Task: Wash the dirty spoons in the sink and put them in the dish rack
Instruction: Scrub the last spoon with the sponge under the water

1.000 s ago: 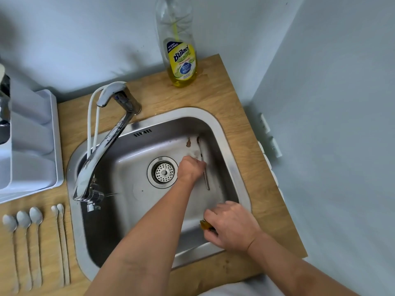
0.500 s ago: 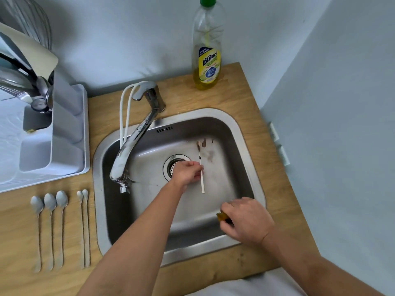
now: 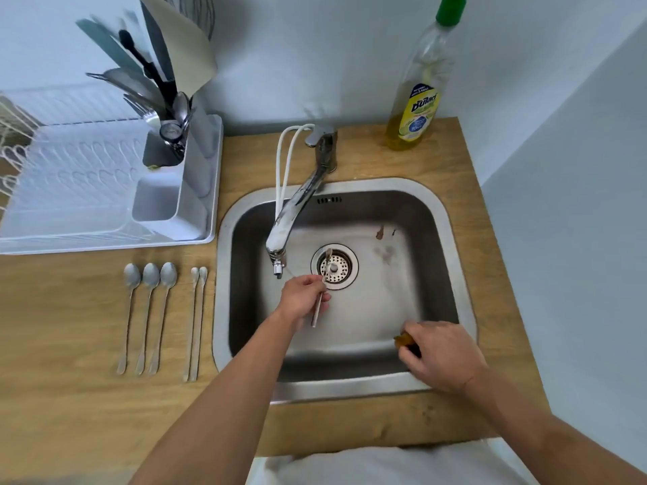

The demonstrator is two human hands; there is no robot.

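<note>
Your left grip point(image 3: 304, 298) pinches slim metal spoon point(image 3: 321, 287) over steel sink point(image 3: 451, 218): long axis near upright in view, bowl pointing away over round drain strainer point(image 3: 336, 267), handle end toward you. Faucet point(image 3: 292, 218) spout just left of grip. Your right grip point(image 3: 442, 355) curls round brownish sponge point(image 3: 403, 340). Five spoons point(image 3: 150, 315) lie parallel on wooden table point(image 3: 63, 344), left of grip; white plastic dish rack point(image 3: 105, 190) beyond them.

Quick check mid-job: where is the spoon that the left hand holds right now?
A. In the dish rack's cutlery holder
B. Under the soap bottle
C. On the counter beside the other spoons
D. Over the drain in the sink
D: the left hand pinches the spoon with its bowl over the drain inside the sink.
</note>
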